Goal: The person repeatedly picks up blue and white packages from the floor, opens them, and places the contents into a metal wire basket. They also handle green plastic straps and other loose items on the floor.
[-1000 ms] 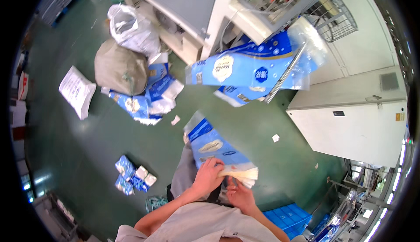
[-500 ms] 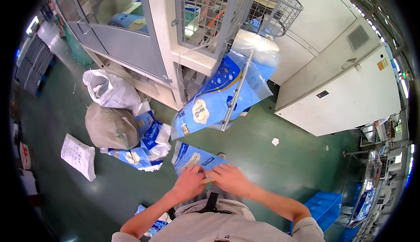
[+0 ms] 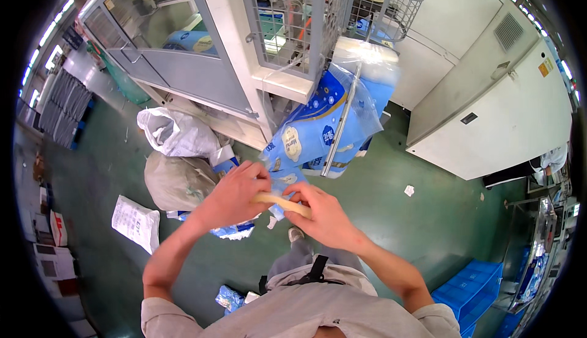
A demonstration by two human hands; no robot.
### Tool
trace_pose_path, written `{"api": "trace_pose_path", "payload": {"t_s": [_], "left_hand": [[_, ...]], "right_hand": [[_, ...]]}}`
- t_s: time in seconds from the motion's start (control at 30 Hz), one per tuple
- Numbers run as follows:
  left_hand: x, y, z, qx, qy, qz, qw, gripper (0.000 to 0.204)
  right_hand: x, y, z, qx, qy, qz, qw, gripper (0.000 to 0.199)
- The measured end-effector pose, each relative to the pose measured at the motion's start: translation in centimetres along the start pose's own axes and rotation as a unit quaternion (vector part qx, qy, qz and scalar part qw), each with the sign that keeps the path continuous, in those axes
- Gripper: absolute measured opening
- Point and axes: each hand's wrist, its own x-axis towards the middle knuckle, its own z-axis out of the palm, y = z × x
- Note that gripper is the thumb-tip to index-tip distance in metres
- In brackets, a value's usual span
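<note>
My left hand (image 3: 238, 194) is closed on one end of a pale yellow strip (image 3: 278, 202), which looks like tape or a band. The fingers of my right hand (image 3: 321, 216) pinch its other end, so it spans the gap between the hands at waist height. Just beyond my fingers is a piece of blue printed plastic film (image 3: 286, 179), partly hidden by the hands; whether they touch it I cannot tell. Farther ahead, large blue printed plastic bags (image 3: 315, 124) hang beside a slanted metal rod (image 3: 342, 118).
A caged machine (image 3: 238, 63) stands ahead, with a white cabinet (image 3: 489, 106) to its right. At left on the green floor sit a grey-brown sack (image 3: 177, 182), a white sack (image 3: 177, 130) and a flat white bag (image 3: 136, 223). A blue crate (image 3: 468, 289) lies lower right.
Both hands have risen and moved forward, and a little apart, with the pale strip now showing between them. The blue film is mostly covered by the hands. The whole view has shifted slightly.
</note>
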Motion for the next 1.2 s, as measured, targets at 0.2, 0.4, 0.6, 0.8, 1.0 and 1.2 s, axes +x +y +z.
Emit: {"api": "trace_pose_path", "payload": {"t_s": [0.2,0.4,0.6,0.8,1.0,1.2], "left_hand": [[4.8,-0.9,-0.5,0.006,-0.032,0.092,0.995,0.02],[9.6,-2.9,1.2,0.027,-0.095,0.079,0.992,0.026],[11.5,-3.4,1.3,-0.056,-0.151,0.066,0.985,0.031],[11.6,-3.8,1.4,-0.07,-0.18,0.053,0.98,0.034],[11.4,-4.4,2.2,-0.081,-0.143,0.065,0.984,0.033],[12.5,-4.3,1.8,-0.069,-0.207,-0.014,0.976,0.028]], "right_hand": [[-0.9,1.3,0.1,-0.128,0.193,-0.042,0.972,0.03],[-0.3,2.7,-1.0,-0.234,0.271,-0.056,0.932,0.027],[-0.4,2.4,-1.7,-0.244,0.248,-0.028,0.937,0.026],[-0.2,2.3,-1.7,-0.268,0.239,-0.039,0.932,0.024],[0.0,1.9,-2.0,-0.262,0.228,-0.001,0.938,0.025],[0.7,3.4,-2.7,-0.277,0.205,0.002,0.939,0.025]]}}
